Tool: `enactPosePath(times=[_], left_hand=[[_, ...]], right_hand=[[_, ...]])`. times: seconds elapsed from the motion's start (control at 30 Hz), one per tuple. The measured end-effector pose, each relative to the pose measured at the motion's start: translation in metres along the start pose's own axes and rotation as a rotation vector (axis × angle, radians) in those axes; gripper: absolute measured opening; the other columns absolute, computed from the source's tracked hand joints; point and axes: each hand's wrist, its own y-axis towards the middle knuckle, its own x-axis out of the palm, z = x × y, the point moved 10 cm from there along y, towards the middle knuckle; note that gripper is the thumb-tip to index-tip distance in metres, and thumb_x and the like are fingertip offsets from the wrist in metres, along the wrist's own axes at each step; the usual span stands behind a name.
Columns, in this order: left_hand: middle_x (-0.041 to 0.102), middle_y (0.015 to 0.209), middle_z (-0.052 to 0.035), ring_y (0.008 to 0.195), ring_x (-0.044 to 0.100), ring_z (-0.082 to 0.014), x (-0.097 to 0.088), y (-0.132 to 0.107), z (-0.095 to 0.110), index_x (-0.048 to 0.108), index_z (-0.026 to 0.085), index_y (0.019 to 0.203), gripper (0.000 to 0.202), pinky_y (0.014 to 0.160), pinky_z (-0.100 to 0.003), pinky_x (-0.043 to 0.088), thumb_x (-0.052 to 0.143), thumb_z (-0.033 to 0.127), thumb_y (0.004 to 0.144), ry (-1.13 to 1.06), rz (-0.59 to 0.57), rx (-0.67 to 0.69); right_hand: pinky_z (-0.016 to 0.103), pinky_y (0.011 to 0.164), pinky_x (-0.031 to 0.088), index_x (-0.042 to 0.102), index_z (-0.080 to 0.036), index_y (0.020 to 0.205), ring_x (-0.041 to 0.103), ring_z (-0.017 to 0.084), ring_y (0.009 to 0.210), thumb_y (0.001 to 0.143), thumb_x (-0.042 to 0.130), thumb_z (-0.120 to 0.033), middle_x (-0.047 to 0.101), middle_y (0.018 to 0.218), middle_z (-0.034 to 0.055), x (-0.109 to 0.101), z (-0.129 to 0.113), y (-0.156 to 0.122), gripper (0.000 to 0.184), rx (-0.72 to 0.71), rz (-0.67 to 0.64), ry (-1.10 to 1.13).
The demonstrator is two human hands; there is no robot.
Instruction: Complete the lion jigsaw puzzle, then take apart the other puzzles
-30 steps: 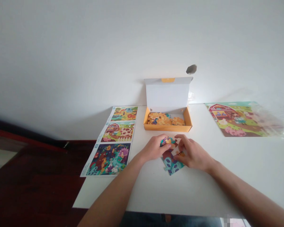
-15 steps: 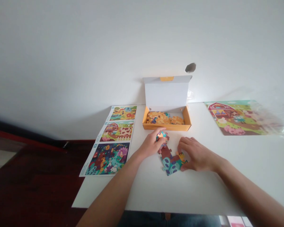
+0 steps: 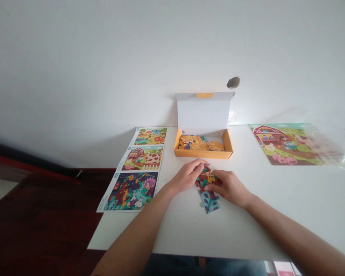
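Observation:
A small cluster of joined puzzle pieces (image 3: 208,199), dark with teal and red, lies on the white table (image 3: 276,207) in front of me. My left hand (image 3: 188,176) rests at its upper left edge, fingers curled and pinching a piece there. My right hand (image 3: 228,186) meets it from the right, fingers pinched on the top pieces. Both hands touch over the cluster and hide its upper part.
An open orange box (image 3: 202,154) with several loose pieces stands just behind the hands, lid up against the wall. A sheet with three sample pictures (image 3: 138,168) lies at the left. A finished farm puzzle (image 3: 287,143) lies at the right, with clear plastic beside it.
My left hand carried a piece back down from near the box to the cluster. My right hand shifted left and up to meet it over the top pieces.

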Motion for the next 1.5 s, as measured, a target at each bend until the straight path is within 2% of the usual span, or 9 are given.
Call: enactPosePath(times=[0.13,0.23,0.37,0.47,0.63,0.87,1.1,1.33,1.5], left_hand=[[0.067,0.116,-0.0079,0.106,0.063,-0.0219,0.011,-0.001,0.016,0.064,0.019,0.117,0.034,0.092,-0.031,0.049,0.063,0.036,0.087,0.103,-0.061,0.142],[0.068,0.114,-0.0077,0.105,0.063,-0.0213,0.007,0.001,0.017,0.065,0.019,0.115,0.031,0.095,-0.031,0.047,0.064,0.03,0.086,0.129,-0.016,0.158],[0.07,0.112,-0.0084,0.105,0.064,-0.0214,-0.017,0.003,0.011,0.066,0.018,0.11,0.028,0.095,-0.032,0.048,0.063,0.031,0.086,0.07,0.166,0.13],[0.071,0.106,-0.0086,0.095,0.068,-0.0203,-0.041,0.001,0.005,0.063,0.017,0.11,0.03,0.085,-0.031,0.053,0.065,0.034,0.085,-0.085,0.352,0.099],[0.07,0.107,-0.0129,0.08,0.07,-0.0219,-0.057,-0.002,-0.007,0.056,0.015,0.115,0.046,0.051,-0.023,0.052,0.071,0.039,0.078,-0.32,0.476,0.009],[0.072,0.1,-0.0091,0.084,0.07,-0.0197,-0.047,0.0,-0.009,0.061,0.016,0.113,0.038,0.068,-0.027,0.055,0.069,0.033,0.08,-0.199,0.405,0.004],[0.071,0.104,-0.009,0.093,0.068,-0.0203,-0.042,0.004,-0.011,0.063,0.017,0.113,0.032,0.084,-0.034,0.054,0.065,0.028,0.083,0.006,0.333,-0.009],[0.066,0.112,-0.0117,0.09,0.067,-0.0217,-0.002,0.0,-0.013,0.063,0.018,0.119,0.042,0.062,-0.027,0.057,0.055,0.047,0.09,-0.187,-0.005,-0.142],[0.065,0.111,-0.0098,0.092,0.066,-0.0211,0.003,-0.003,-0.009,0.062,0.019,0.121,0.044,0.068,-0.027,0.057,0.07,0.039,0.081,-0.223,-0.065,-0.12]], right_hand=[[0.026,0.055,0.034,0.054,-0.02,0.072,0.046,0.013,0.056,0.085,0.063,-0.048,0.055,0.064,-0.0014,-0.004,0.006,0.004,0.033,0.075,0.078,-0.086],[0.029,0.061,0.042,0.057,-0.019,0.082,0.054,0.018,0.068,0.076,0.071,-0.051,0.061,0.079,0.0032,-0.009,-0.007,0.001,0.035,0.012,0.069,-0.156],[0.042,0.092,0.046,0.048,-0.014,0.129,0.053,0.03,0.11,0.061,0.08,-0.061,0.055,0.125,0.0172,-0.007,-0.029,-0.009,0.089,-0.204,-0.011,-0.18],[0.049,0.107,0.035,0.025,-0.015,0.151,0.039,0.035,0.129,0.058,0.079,-0.066,0.041,0.146,0.0193,0.003,-0.036,-0.016,0.119,-0.332,-0.136,-0.189],[0.049,0.106,0.035,0.032,-0.019,0.149,0.041,0.032,0.125,0.069,0.076,-0.06,0.048,0.141,0.0155,0.009,-0.034,-0.018,0.1,-0.355,-0.225,-0.193],[0.045,0.1,0.041,0.041,-0.02,0.142,0.045,0.029,0.114,0.064,0.083,-0.05,0.05,0.124,0.0133,0.001,-0.038,-0.016,0.094,-0.329,-0.191,-0.157],[0.039,0.099,0.046,0.041,-0.022,0.141,0.05,0.024,0.11,0.072,0.078,-0.032,0.041,0.124,0.0115,-0.003,-0.042,-0.017,0.079,-0.318,-0.184,-0.064],[0.044,0.104,0.044,0.038,-0.023,0.144,0.046,0.028,0.121,0.075,0.076,-0.032,0.039,0.13,0.0135,-0.005,-0.042,-0.016,0.079,-0.355,-0.158,-0.108],[0.043,0.103,0.046,0.038,-0.023,0.144,0.05,0.028,0.119,0.074,0.076,-0.034,0.041,0.13,0.0138,-0.007,-0.04,-0.016,0.08,-0.347,-0.14,-0.109]])
